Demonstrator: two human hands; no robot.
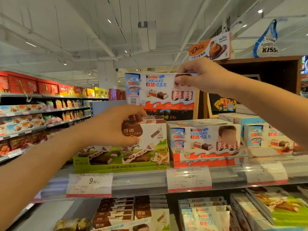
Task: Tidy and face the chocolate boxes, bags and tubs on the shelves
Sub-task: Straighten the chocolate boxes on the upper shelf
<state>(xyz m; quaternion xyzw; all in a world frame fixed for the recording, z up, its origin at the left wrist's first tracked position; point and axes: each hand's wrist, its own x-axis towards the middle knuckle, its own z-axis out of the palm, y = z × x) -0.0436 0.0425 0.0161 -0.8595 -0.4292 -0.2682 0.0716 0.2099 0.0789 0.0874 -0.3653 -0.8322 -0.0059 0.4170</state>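
Above the shelf [150,184], right hand [200,75] hides the Kinder box [155,90] corner.

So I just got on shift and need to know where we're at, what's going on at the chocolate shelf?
A person is facing up the chocolate shelf. The right hand holds a Kinder Chocolate box up in the air by its top edge, above the Kinder stack already on the shelf. The left hand grips the front milk chocolate box standing in the green display tray. The raised box isn't placed yet.
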